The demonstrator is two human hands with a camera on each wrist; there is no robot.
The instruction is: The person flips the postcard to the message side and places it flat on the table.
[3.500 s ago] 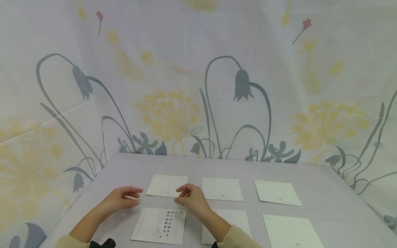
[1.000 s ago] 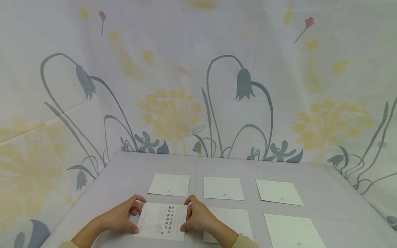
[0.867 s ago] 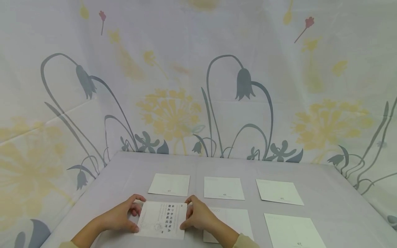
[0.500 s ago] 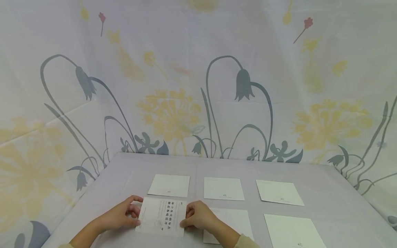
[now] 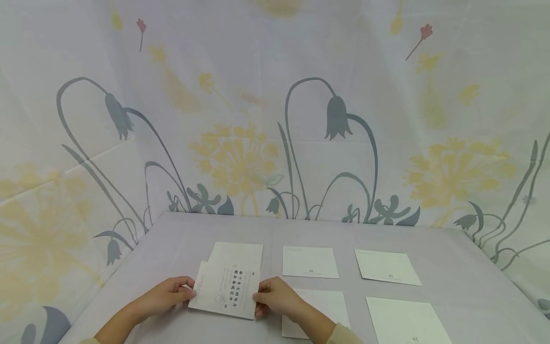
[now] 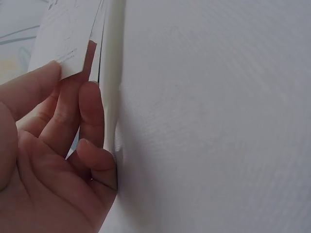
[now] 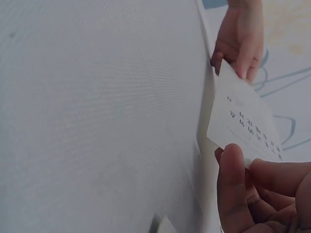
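Observation:
A printed white card with dark characters is held off the table between both hands. My left hand pinches its left edge; in the left wrist view, the thumb presses the card's face with fingers behind. The right hand pinches the opposite edge, thumb on the printed face, as the right wrist view also shows. The held card is tilted, and its far edge overlaps a blank-looking card lying behind it in the head view.
Several more pale cards lie flat in rows: a back middle card, a back right card, a front middle card partly behind the right forearm, and a front right card. A flower-patterned cloth stands behind the table.
Both hands came down from above the back left card to the printed card, took its side edges and lifted it. It has tilted up and moved away from the front, over the back left card.

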